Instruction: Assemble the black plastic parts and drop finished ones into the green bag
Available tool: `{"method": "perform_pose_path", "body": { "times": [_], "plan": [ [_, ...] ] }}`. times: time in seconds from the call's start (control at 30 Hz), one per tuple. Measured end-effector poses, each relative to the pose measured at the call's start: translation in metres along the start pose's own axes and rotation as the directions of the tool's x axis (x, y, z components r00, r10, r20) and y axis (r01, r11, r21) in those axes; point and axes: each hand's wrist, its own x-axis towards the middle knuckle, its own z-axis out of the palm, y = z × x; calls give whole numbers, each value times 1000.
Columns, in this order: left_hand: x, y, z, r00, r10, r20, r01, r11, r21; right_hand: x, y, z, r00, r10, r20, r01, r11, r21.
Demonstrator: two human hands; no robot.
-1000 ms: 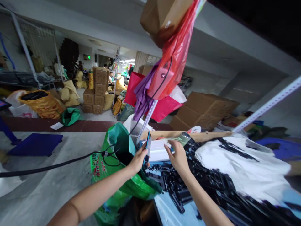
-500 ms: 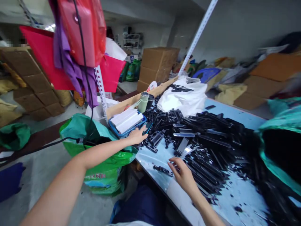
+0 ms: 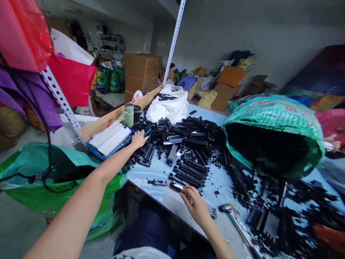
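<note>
My left hand [image 3: 139, 139] is stretched out to the back of the blue table, fingers extended over a dark flat object with a teal edge [image 3: 147, 133], possibly a phone. Beneath and around it lie loose black parts. Near the front edge, my right hand [image 3: 196, 205] has its thumb and fingers closed on a long, shiny black plastic part [image 3: 176, 186]; a toothed black end [image 3: 214, 212] shows on the hand's other side. A smaller black clip-like piece [image 3: 157, 182] lies left of it. Several long black parts [image 3: 188, 172] are lined up just beyond.
A blue tray [image 3: 98, 155] with white boxes, a green bottle [image 3: 129, 115] and a white bag [image 3: 168, 108] stand along the back left. An open green sack [image 3: 272, 111] spills black parts at right, near a metal-shafted tool [image 3: 239, 228]. A green bag [image 3: 107, 223] stands by the table's left.
The view has swung right, showing the green sack and the tool. My left hand has moved away from the tray, rightwards. My right hand has come down onto the long black part.
</note>
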Motion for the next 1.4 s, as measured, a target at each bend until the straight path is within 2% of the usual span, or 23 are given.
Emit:
{"method": "perform_pose_path", "body": {
  "times": [0.13, 0.2, 0.23, 0.27, 0.33, 0.4, 0.43, 0.47, 0.57, 0.67, 0.73, 0.8, 0.87, 0.93, 0.97, 1.0, 1.03, 1.1, 1.17, 1.23, 1.3, 1.33, 1.4],
  "plan": [
    [-21, 13, -8, 1000, 12, -25, -11, 1000, 23, -22, 3, -3, 997, 78, -7, -77, 997, 24],
    [-43, 31, -11, 991, 125, -39, -124, 992, 39, -27, 4, -3, 996, 91, -9, -91, 996, 11],
    [-57, 42, -11, 975, 223, -23, -222, 974, 39, -29, 6, -2, 995, 96, -11, -96, 995, -7],
    [-73, 52, -10, 943, 333, 16, -333, 943, 25, -32, 9, -1, 995, 102, -16, -103, 994, -32],
    [-109, 69, -2, 844, 517, 142, -517, 855, -40, -39, 18, -1, 992, 122, -43, -125, 987, -99],
    [-144, 80, 11, 767, 582, 269, -583, 808, -87, -49, 30, -4, 985, 153, -81, -166, 967, -193],
    [-159, 83, 20, 764, 566, 310, -573, 816, -79, -55, 37, -6, 981, 173, -93, -191, 950, -247],
    [-171, 84, 29, 783, 529, 328, -544, 838, -53, -61, 44, -8, 976, 194, -97, -214, 930, -300],
    [-191, 80, 53, 856, 430, 288, -452, 892, 12, -75, 65, -15, 970, 238, -44, -236, 890, -389],
    [-196, 76, 69, 869, 449, 207, -444, 893, -72, -78, 78, -17, 972, 236, 15, -218, 917, -333],
    [-202, 78, 74, 871, 476, 125, -435, 863, -257, -74, 80, -15, 971, 236, 45, -224, 957, -183],
    [-212, 88, 76, 890, 450, 75, -350, 778, -523, -70, 75, -11, 954, 288, 86, -295, 951, 89],
    [-225, 102, 76, 915, 384, 121, -159, 621, -768, -65, 67, -6, 909, 381, 169, -417, 823, 385],
    [-236, 119, 74, 920, 331, 209, 38, 456, -889, -62, 60, -4, 855, 451, 258, -512, 650, 562],
    [-240, 127, 73, 921, 309, 238, 101, 400, -911, -62, 58, -6, 846, 458, 274, -523, 606, 600],
    [-243, 133, 73, 922, 291, 256, 137, 373, -918, -63, 57, -9, 857, 442, 266, -505, 610, 611],
    [-244, 138, 72, 924, 278, 264, 149, 375, -915, -66, 59, -15, 884, 401, 242, -462, 662, 590],
    [-243, 142, 74, 910, 314, 272, 115, 439, -891, -74, 66, -30, 943, 253, 217, -326, 836, 441],
    [-239, 143, 80, 850, 448, 276, -7, 533, -846, -86, 77, -46, 955, 115, 273, -174, 963, 204],
    [-232, 144, 88, 784, 566, 254, -193, 611, -767, -97, 86, -55, 949, 118, 294, -117, 993, -21],
    [-226, 146, 97, 786, 581, 212, -330, 683, -651, -104, 90, -55, 949, 276, 154, -241, 947, -214],
    [-224, 148, 101, 805, 563, 188, -361, 716, -597, -106, 90, -52, 921, 387, 36, -362, 887, -286],
    [-221, 151, 105, 838, 525, 151, -369, 749, -551, -105, 86, -42, 791, 586, -178, -608, 715, -347]
  ]
}}
